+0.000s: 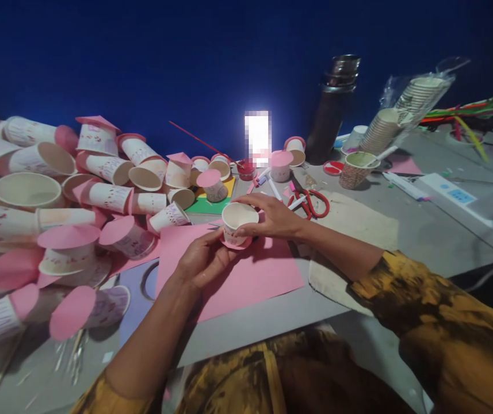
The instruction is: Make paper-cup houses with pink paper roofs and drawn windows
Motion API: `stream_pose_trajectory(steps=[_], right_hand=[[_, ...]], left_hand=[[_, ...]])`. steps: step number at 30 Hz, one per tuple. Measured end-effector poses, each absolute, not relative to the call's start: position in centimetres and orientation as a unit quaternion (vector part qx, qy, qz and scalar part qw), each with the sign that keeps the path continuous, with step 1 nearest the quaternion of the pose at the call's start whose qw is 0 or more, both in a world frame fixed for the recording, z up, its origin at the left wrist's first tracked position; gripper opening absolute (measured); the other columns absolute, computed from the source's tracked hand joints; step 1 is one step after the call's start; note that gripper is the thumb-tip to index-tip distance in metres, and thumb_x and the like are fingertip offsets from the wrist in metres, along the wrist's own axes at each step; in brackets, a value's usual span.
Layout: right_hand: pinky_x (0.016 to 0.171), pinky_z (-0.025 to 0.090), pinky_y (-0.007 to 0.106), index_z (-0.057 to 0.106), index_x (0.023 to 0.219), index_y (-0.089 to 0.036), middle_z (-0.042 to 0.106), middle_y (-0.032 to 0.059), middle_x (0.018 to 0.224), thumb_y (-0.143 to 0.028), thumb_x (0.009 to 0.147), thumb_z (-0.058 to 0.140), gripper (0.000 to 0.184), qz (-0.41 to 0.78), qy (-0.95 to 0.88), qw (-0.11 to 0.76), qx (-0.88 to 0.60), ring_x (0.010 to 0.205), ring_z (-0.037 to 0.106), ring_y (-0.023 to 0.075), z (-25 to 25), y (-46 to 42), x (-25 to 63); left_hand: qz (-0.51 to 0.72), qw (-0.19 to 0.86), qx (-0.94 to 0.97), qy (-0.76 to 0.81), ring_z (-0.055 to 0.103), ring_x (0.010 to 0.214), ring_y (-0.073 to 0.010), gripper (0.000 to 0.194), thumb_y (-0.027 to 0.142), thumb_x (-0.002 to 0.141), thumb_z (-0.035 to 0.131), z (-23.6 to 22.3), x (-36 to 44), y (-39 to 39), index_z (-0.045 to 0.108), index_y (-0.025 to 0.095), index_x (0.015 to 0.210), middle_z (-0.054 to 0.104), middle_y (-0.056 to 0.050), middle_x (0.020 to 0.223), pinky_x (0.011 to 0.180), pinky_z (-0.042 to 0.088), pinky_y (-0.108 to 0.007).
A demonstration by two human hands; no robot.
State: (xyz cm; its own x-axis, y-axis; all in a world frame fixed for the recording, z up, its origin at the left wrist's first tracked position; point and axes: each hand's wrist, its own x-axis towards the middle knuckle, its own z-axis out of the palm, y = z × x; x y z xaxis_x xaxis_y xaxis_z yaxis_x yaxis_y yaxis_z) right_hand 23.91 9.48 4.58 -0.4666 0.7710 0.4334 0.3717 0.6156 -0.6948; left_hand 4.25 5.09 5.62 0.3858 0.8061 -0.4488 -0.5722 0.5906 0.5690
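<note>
Between my two hands is a small white paper cup (pixel 240 217), its open mouth facing up and a pink paper disc (pixel 236 244) under its base. My left hand (pixel 205 260) grips the disc and the cup's lower left side. From the right, my right hand (pixel 272 217) wraps round the cup, thumb across its front and fingers behind the rim. Beneath them lies a pink paper sheet (pixel 229 287). Red-handled scissors (pixel 317 204) rest just beyond my right wrist.
Many decorated paper cups with pink tops crowd the left, including an upright one (pixel 69 250). A dark flask (pixel 326 121), a patterned cup (pixel 355 172) and bagged cup stacks (pixel 419 95) stand at the back right. A tape ring (pixel 145 280) lies left of the pink sheet.
</note>
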Motion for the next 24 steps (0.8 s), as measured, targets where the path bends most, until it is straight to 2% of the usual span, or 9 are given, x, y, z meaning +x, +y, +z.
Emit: stream_pose_trajectory(steps=[7, 12, 15, 19, 24], right_hand=[[0.099, 0.051, 0.046, 0.068, 0.126, -0.019, 0.072, 0.0116, 0.125, -0.055, 0.082, 0.077, 0.057, 0.254, -0.817, 0.384, -0.348, 0.114, 0.066, 0.0293, 4.43, 9.46, 23.89], [0.101, 0.051, 0.048, 0.066, 0.131, -0.02, 0.071, 0.013, 0.129, -0.056, 0.081, 0.078, 0.062, 0.25, -0.822, 0.385, -0.336, 0.117, 0.066, 0.031, 4.29, 9.3, 23.91], [0.106, 0.048, 0.051, 0.061, 0.138, -0.02, 0.068, 0.0158, 0.135, -0.056, 0.082, 0.078, 0.069, 0.236, -0.835, 0.379, -0.321, 0.123, 0.063, 0.0331, 4.1, 9.08, 23.94], [0.111, 0.044, 0.057, 0.048, 0.151, -0.021, 0.059, 0.0189, 0.147, -0.056, 0.086, 0.075, 0.079, 0.228, -0.846, 0.38, -0.296, 0.133, 0.056, 0.0352, 3.83, 8.79, 24.0], [0.108, 0.047, 0.058, 0.043, 0.154, -0.024, 0.06, 0.0181, 0.144, -0.063, 0.083, 0.076, 0.088, 0.209, -0.846, 0.405, -0.276, 0.13, 0.057, 0.0357, 3.87, 8.75, 24.12]], left_hand=[[0.426, 0.815, 0.174, 0.351, 0.078, 0.093, -0.0259, 0.044, 0.01, 0.099, 0.043, 5.05, 4.12, 5.15, 0.056, 0.006, 0.142, 0.078, -0.018, 0.108, 0.088, 0.064, -0.039], [0.451, 0.816, 0.152, 0.328, 0.077, 0.096, -0.0268, 0.043, 0.031, 0.107, 0.039, 5.12, 4.15, 5.16, 0.058, 0.005, 0.136, 0.078, -0.019, 0.109, 0.089, 0.064, -0.042], [0.451, 0.817, 0.142, 0.33, 0.076, 0.093, -0.0287, 0.051, 0.042, 0.108, 0.036, 5.47, 4.12, 5.09, 0.06, 0.002, 0.129, 0.077, -0.022, 0.108, 0.084, 0.064, -0.043], [0.439, 0.829, 0.132, 0.32, 0.075, 0.085, -0.0285, 0.058, 0.049, 0.107, 0.031, 5.7, 4.0, 5.06, 0.061, 0.004, 0.126, 0.077, -0.021, 0.101, 0.076, 0.063, -0.042], [0.453, 0.827, 0.146, 0.301, 0.074, 0.082, -0.0276, 0.059, 0.049, 0.108, 0.03, 5.05, 3.93, 5.05, 0.062, 0.003, 0.125, 0.077, -0.023, 0.104, 0.071, 0.061, -0.039]])
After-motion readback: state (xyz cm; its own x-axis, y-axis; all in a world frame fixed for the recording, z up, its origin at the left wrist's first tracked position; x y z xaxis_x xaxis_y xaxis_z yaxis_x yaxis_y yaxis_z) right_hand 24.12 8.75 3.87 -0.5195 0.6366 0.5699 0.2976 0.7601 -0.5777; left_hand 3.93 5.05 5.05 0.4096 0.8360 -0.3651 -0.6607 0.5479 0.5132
